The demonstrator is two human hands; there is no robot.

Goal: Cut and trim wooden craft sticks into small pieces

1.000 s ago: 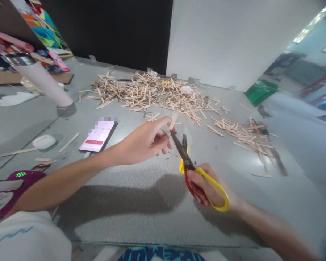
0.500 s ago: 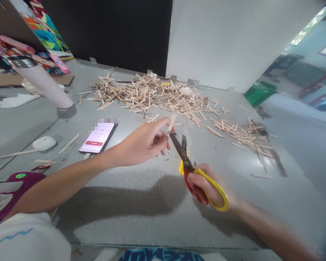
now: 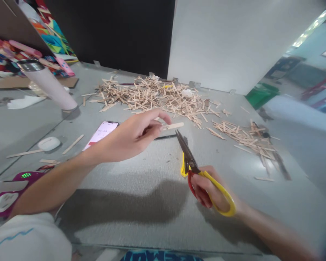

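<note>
My left hand is above the table with a flat wooden craft stick at its fingertips, pinched by the thumb and a finger behind it. The index finger is lifted and curved above the stick. My right hand grips scissors with one yellow and one red handle. Their dark blades point up and left, nearly together, with tips just below the stick and apart from it. Under the scissors lies a yellow cutter knife, partly hidden. A thin dark strip lies beside the left fingers.
A big heap of wooden sticks spreads along the back, with a smaller pile at right. To the left are a phone, partly behind my forearm, a white earbud case, a tilted-looking bottle and a purple device.
My left hand has moved left and slightly up, away from the scissors. The stick has swung from steeply slanted to nearly level. My right hand still holds the scissors.
</note>
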